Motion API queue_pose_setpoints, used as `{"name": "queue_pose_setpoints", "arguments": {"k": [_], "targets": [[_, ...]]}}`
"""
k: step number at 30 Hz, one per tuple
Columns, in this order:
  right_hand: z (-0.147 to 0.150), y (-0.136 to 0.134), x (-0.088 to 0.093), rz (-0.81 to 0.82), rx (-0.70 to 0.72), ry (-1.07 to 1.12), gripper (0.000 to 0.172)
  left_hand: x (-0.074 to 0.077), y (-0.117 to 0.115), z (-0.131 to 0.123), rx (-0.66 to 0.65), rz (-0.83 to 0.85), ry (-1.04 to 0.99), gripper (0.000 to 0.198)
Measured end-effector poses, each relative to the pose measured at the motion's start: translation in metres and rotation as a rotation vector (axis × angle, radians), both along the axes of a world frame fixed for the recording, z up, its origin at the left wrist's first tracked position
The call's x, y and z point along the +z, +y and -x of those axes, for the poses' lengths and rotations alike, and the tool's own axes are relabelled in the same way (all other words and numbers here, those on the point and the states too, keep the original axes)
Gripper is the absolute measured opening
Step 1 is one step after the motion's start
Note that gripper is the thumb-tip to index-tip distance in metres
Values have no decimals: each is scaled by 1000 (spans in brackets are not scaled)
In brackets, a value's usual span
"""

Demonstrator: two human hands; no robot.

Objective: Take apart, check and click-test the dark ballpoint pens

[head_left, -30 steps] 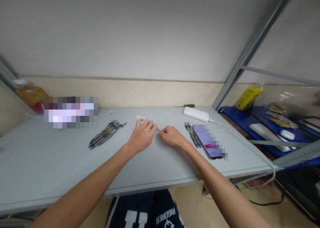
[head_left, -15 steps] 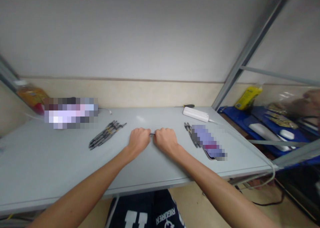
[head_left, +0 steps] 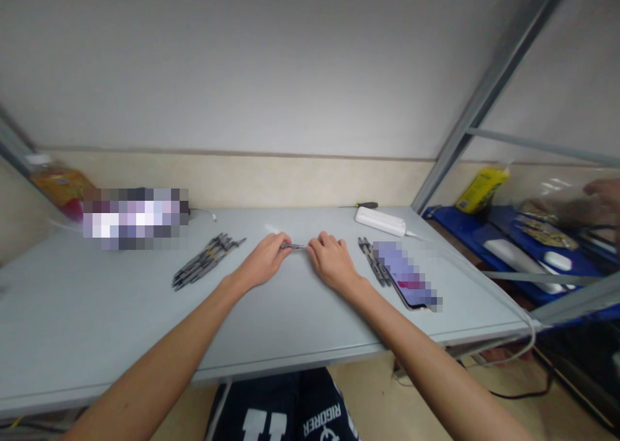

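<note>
A slim grey pen [head_left: 295, 246] lies level between my two hands over the middle of the desk. My left hand [head_left: 266, 257] is closed around its left end, thumb and fingers pinching it. At the pen's thin right end, the thumb and forefinger of my right hand [head_left: 332, 257] close on the tip, while the other fingers are loosely curled. To the left of my left hand is a pile of similar grey pens [head_left: 203, 261]. Several more pens [head_left: 374, 261] lie to the right of my right hand, beside a phone [head_left: 407, 276] with a blurred screen.
A white power strip [head_left: 380, 221] and a screwdriver [head_left: 367, 205] lie near the back wall. At the back left stand a bottle [head_left: 62, 186] and a pixelated object [head_left: 135, 218]. Beyond the metal frame, another person's hand [head_left: 605, 189] shows above a blue surface [head_left: 448, 231].
My hands have moved slightly up and apart, so more of the pen shows between them. The fingers of my right hand have loosened from a fist. The other person's hand has shifted.
</note>
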State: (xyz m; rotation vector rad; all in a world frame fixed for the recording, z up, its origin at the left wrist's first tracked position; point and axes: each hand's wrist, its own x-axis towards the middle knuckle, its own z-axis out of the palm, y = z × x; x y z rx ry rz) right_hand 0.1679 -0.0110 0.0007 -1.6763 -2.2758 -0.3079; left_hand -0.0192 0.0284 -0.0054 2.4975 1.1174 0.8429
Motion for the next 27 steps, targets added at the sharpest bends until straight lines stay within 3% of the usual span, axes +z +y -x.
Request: {"name": "queue_pose_setpoints", "arguments": {"k": [7,16,21,27], "targets": [[-13,6,-3,52,192,273,23,1,1,-2,-6,5,-33,20],[-18,11,-15,-14,317,438,17,-8,6,-1,-11,-2,-12,22],[-18,9,-18,-85,304,459,10,-6,3,-3,-19,36,-15,29],[-20,10,-23,-81,234,574,9,0,-1,-4,-9,157,-212,23]]}}
